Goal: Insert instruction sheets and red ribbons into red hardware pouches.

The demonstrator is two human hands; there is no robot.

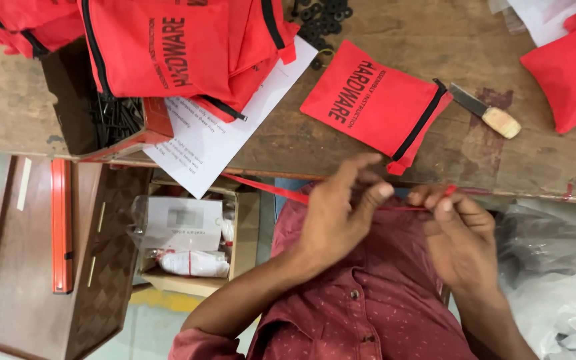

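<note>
The left hand [338, 217] and right hand [458, 230] each pinch a thin red strip [405, 208] stretched taut between their fingertips, just below the table edge [341, 157]. A red zip pouch [375, 103] lies just above. Farther left, a cardboard box [195, 243] holds bagged white parts, and an open box [98, 117] holds black screws.

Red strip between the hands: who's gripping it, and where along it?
Both hands pinch the thin red strip: left hand at a point along its length, right hand near its end. Its other end trails left toward the box.
</note>
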